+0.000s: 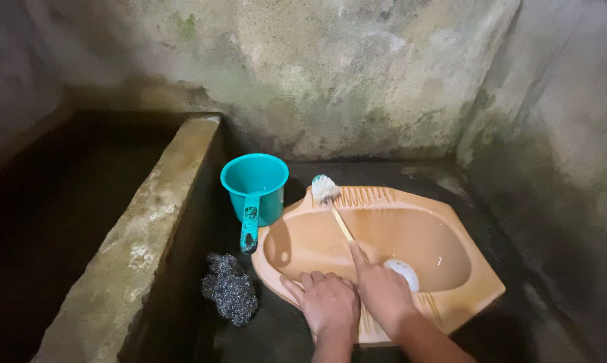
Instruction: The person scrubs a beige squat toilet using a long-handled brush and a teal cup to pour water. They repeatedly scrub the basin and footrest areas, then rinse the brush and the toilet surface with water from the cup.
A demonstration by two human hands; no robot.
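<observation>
An orange squat toilet pan (451, 222) is set in the dark wet floor. My right hand (382, 290) grips the thin handle of a toilet brush (326, 189), forefinger stretched along it; the white bristle head rests on the pan's far left rim. My left hand (328, 301) lies flat, fingers apart, on the pan's near rim, right beside my right hand. A white patch (402, 271) shows in the bowl just past my right hand.
A teal water dipper (255, 190) with a long handle stands left of the pan. A dark grey scouring pad (231, 288) lies on the floor below it. A concrete water tank wall (149, 228) runs along the left. Stained concrete walls close in behind and right.
</observation>
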